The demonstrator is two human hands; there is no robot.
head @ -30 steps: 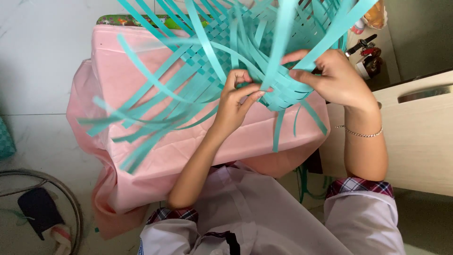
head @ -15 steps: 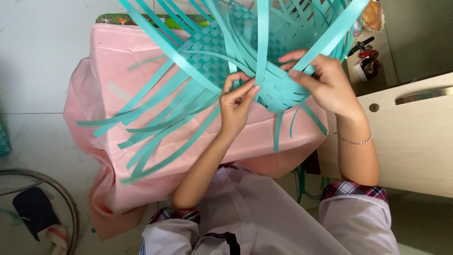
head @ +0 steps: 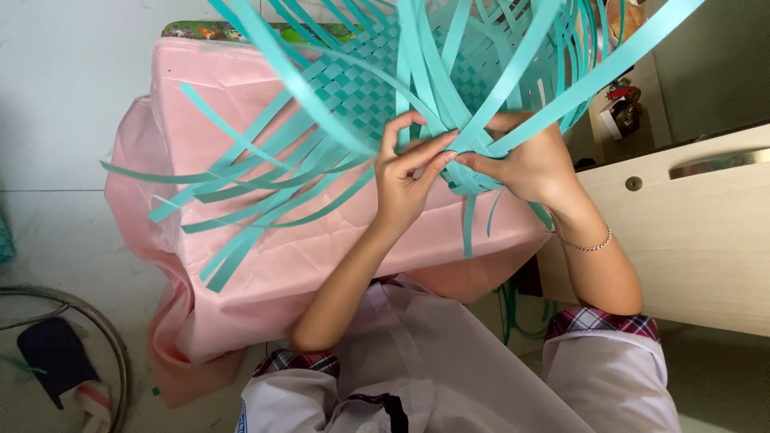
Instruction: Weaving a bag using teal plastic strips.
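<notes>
A pink cloth (head: 265, 265), smooth and creased, drapes one boxy stand that fills the middle, its folds hanging toward 7 o'clock. At 3 o'clock stands one pale wooden drawer front (head: 690, 240) with a metal handle and a round lock. Above the cloth, from 12 to 2 o'clock, is one half-woven teal basket (head: 361, 92) of flat, glossy plastic strips: a checkered woven patch in the centre, with too many loose strips to count fanning out toward 9 o'clock and rising toward 1 o'clock. Two hands meet at the basket's near edge, just at 6 o'clock of the woven patch. The left hand (head: 405, 180) pinches a strip between thumb and fingertips, fingers narrow. The right hand (head: 533, 164), touching it at 3 o'clock, grips the woven edge, fingers curled tight. One thin bead bracelet (head: 585, 244) circles the right wrist.
</notes>
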